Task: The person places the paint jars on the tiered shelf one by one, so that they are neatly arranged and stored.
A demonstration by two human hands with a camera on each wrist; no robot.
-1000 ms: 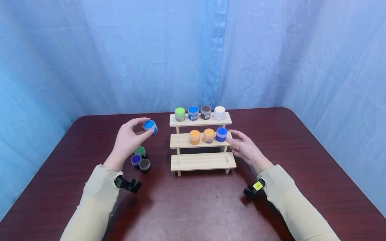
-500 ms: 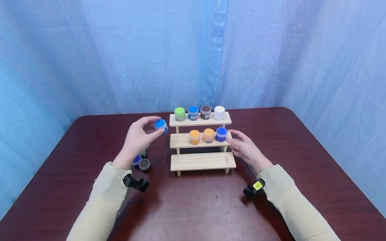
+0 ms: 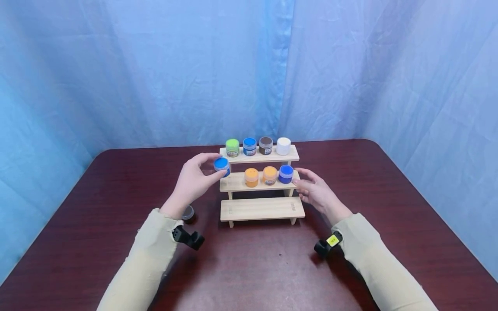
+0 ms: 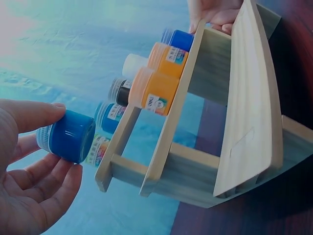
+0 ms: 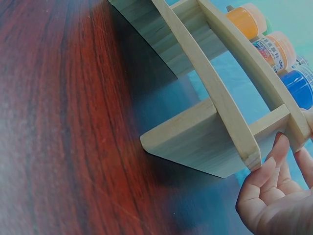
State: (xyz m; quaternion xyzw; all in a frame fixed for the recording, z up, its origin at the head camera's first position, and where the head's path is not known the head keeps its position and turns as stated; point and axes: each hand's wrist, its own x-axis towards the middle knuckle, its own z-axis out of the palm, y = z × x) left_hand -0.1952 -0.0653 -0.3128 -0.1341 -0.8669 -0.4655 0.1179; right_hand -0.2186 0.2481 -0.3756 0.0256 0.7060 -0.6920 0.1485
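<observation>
Between its thumb and fingers, my left hand pinches a blue paint jar, held in the air at the left end of a three-step wooden stand. The left wrist view shows this jar tilted, its clear-rimmed lid toward the palm. My right hand grips the right end of the middle step, thumb close to a dark blue jar. Two orange jars stand left of that one. Along the top step are lime green, blue, dark brown and white jars.
A dark-lidded jar stands on the reddish-brown table, partly behind my left wrist. The bottom step carries no jars. A pale blue curtain hangs behind the table.
My left hand has carried the blue paint jar rightward to the stand's left end. Its wrist now covers the green and purple-lidded jars on the table. The right hand stays put.
</observation>
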